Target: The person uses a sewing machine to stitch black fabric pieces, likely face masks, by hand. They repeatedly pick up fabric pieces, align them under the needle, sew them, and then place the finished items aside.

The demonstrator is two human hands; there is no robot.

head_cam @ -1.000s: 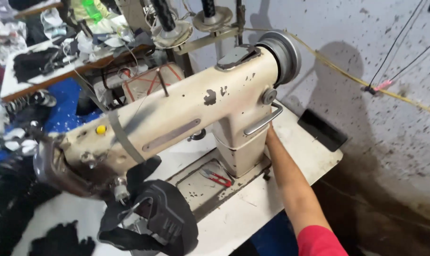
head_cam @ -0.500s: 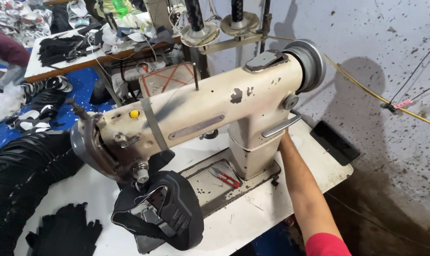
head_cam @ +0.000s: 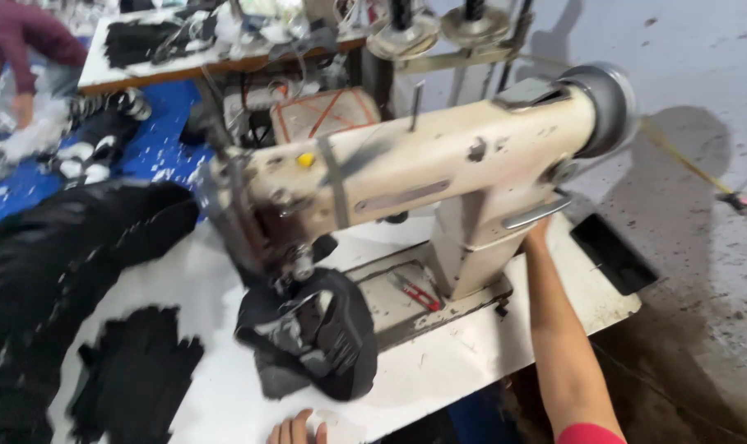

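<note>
Now your view sits closer and lower than half a second ago: the cream sewing machine (head_cam: 439,177) fills more of the picture, its handwheel (head_cam: 604,107) has slid toward 2 o'clock, and the black shoe upper (head_cam: 316,337) under the needle end has moved nearer the middle. Your right hand (head_cam: 536,234) has stayed put, reaching up behind the machine's column at about 3 o'clock; its fingers are hidden by the casting, so I cannot tell whether they are spread or clamped on anything. Your left hand (head_cam: 295,429) has come into view at 6 o'clock, only the fingertips showing at the bottom edge, resting on the white surface (head_cam: 439,378) just below the shoe upper, apart from it and not holding anything that shows. The two hands are well apart. Small red snips (head_cam: 415,292) lie on the machine bed beside the column, as before. On the surface at 8 o'clock lies a flat black cut piece (head_cam: 135,370), and a heap of black material (head_cam: 61,255) spreads out at 9 o'clock. Beyond, at 11 o'clock, another bench (head_cam: 176,70) carries dark pieces, a blue floor (head_cam: 160,148) runs beneath it, and another person's maroon sleeve (head_cam: 28,41) shows at 10 o'clock. A stained grey wall (head_cam: 702,181) fills the right side.
</note>
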